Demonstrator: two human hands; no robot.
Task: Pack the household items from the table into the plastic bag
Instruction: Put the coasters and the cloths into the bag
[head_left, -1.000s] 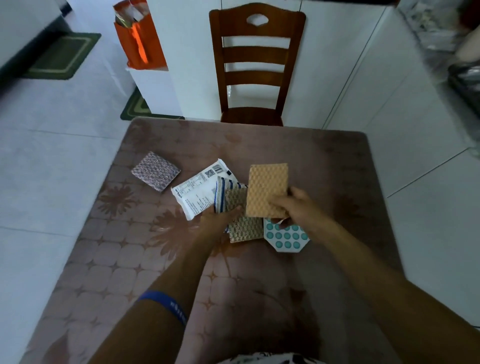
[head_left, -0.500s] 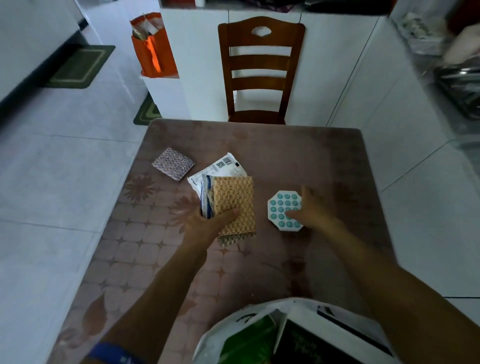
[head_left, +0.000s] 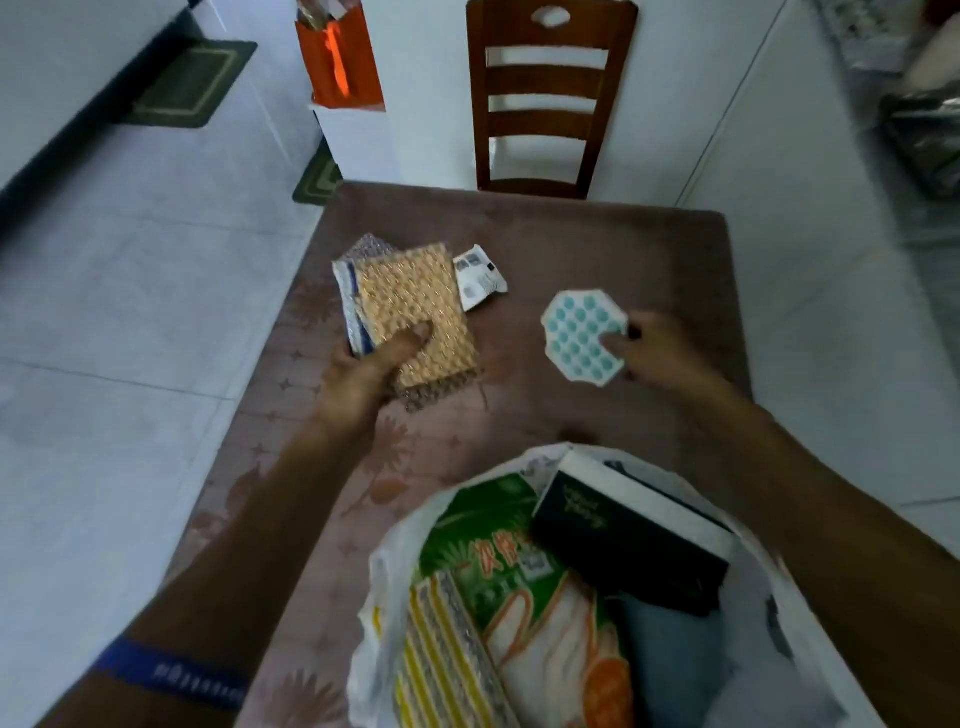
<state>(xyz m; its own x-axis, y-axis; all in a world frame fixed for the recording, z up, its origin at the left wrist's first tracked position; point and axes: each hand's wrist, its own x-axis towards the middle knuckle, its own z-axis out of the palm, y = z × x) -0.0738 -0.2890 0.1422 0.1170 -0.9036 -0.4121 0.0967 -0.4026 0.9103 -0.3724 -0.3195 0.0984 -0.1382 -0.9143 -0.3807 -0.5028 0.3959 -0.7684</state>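
Held in our left hand (head_left: 371, 364), over the left part of the brown patterned table (head_left: 597, 249): a stack of flat scouring cloths (head_left: 415, 306), the top one orange-tan with a raised honeycomb weave, a darker grey-brown one showing below its near edge, and a blue-and-white edged packet along its left side; the thumb presses on top and the fingers close underneath. Behind the stack, a silver-purple woven pad (head_left: 366, 247) and a white printed sachet (head_left: 478, 275) peek out; we cannot tell whether they lie on the table or belong to the stack. Held in our right hand (head_left: 657, 348): a white octagonal bubble-pop toy with teal domes (head_left: 582, 338), pinched at its right edge between thumb and fingers, just above the table. Container: a white translucent plastic bag (head_left: 524, 467), open-mouthed at the near edge. Contents: a green printed packet (head_left: 498, 551), a yellow-and-grey striped flat pack (head_left: 441, 649), and a dark box with white sides (head_left: 623, 540). Beyond the table, a brown wooden chair (head_left: 550, 98).
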